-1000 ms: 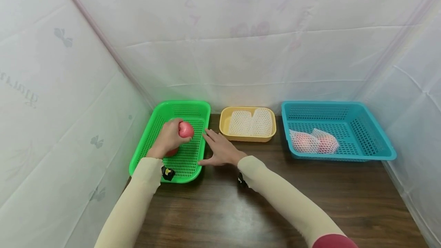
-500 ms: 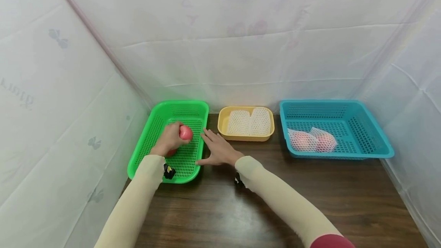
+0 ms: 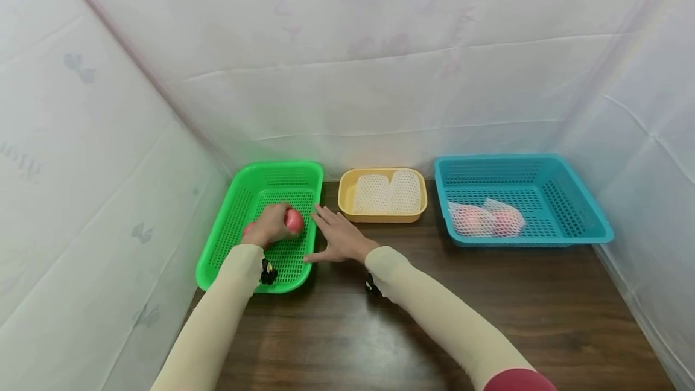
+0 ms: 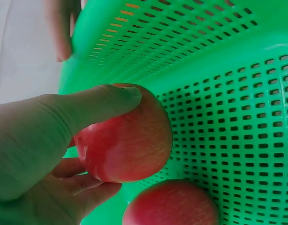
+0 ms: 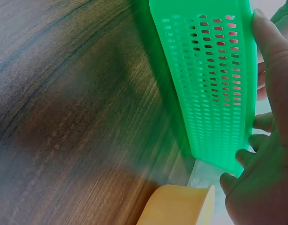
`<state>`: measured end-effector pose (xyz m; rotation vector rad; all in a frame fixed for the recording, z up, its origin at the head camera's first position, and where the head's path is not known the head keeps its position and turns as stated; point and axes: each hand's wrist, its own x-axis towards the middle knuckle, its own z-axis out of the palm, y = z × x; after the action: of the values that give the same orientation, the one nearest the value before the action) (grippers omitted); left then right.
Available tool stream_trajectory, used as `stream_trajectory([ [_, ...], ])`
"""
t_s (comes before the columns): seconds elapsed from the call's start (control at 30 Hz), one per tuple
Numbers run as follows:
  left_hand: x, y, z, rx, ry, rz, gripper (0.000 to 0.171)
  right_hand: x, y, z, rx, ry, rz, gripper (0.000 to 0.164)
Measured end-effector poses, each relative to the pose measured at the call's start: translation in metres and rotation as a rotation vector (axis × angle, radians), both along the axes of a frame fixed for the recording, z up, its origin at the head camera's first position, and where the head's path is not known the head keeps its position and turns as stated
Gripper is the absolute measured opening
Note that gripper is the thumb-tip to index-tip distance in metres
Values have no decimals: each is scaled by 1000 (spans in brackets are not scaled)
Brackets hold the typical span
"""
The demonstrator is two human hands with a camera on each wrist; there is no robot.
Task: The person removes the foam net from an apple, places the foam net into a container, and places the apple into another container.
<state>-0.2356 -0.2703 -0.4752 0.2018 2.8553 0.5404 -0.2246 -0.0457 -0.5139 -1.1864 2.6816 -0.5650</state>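
My left hand (image 3: 271, 225) reaches into the green basket (image 3: 217, 246) and grips a red apple (image 3: 294, 221). In the left wrist view, the thumb lies over the top of this apple (image 4: 130, 140) while the other fingers curl beneath it. A second apple (image 4: 174, 206) lies close by on the basket floor; in the head view, the left hand mostly hides it. My right hand (image 3: 342, 237) is spread along the basket's right rim, with thumb and fingertips at the edge and nothing in its grasp.
A yellow tray (image 3: 382, 218) with two white foam net sleeves (image 3: 388, 193) stands right of the green basket. Farther right is a blue basket (image 3: 575, 198) holding two apples in nets (image 3: 488, 221). White cloth walls (image 3: 347, 101) enclose the brown table (image 3: 434, 318).
The left hand has brought its apple nearer and slightly rightward within the green basket. The right hand keeps its place at the rim. The whole head view has shifted slightly.
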Motion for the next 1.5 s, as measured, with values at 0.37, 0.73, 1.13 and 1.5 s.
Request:
stream_trajectory([
  [0.37, -2, -1, -9, -43, -38, -4, 68, 2, 0, 0, 3, -19, -5, 114],
  [0.73, -3, -3, -16, -49, -43, -24, 72, 1, 0, -1, 12, -11, 2, 113],
  [1.13, -2, -2, -14, -37, -82, 11, 80, 1, 1, 2, 19, -19, 4, 111],
  [1.5, -3, -2, -16, -25, -77, 18, 81, 1, 1, 2, 17, -17, 4, 112],
])
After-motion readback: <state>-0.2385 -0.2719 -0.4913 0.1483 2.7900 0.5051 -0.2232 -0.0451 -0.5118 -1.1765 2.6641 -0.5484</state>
